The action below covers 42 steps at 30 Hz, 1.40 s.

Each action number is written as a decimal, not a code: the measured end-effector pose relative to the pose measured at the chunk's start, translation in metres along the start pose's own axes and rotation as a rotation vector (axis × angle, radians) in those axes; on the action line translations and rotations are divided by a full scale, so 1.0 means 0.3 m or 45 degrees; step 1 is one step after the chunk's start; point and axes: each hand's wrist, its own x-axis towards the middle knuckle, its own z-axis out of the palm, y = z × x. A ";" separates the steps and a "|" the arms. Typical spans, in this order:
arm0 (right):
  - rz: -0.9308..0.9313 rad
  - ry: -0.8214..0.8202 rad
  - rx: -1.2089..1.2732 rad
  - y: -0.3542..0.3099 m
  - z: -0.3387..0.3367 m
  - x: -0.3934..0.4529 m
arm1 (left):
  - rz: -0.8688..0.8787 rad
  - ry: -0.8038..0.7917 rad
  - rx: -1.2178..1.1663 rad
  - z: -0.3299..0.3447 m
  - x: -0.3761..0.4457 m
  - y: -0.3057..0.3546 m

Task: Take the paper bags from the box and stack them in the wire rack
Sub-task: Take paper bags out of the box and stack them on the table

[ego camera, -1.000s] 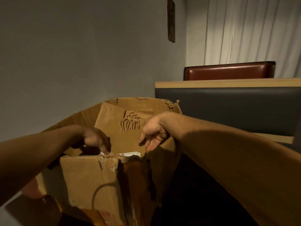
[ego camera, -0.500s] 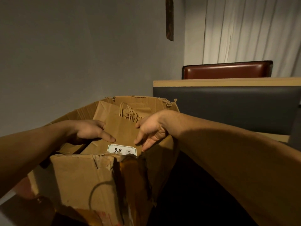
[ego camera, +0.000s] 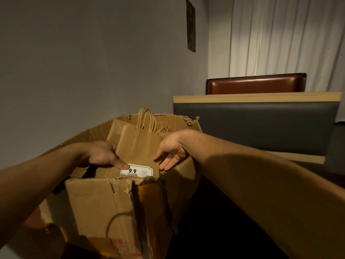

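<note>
Against grey wall, brown twine-handled paper bag (ego camera: pixel 139 146), "9.9" label.

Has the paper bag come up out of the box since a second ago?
Yes. The paper bag has risen: its handles now top the box's back rim, and its 9.9 label shows.
</note>
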 end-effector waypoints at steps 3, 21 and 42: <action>-0.009 -0.012 -0.017 -0.002 0.004 -0.019 | 0.006 -0.009 -0.082 -0.025 0.003 -0.037; -0.316 -0.231 -0.309 0.008 0.014 -0.052 | 0.098 0.030 -0.187 0.008 0.034 -0.007; -1.195 0.634 0.545 -0.071 -0.124 -0.505 | 0.662 0.896 -0.859 -0.098 -0.342 0.455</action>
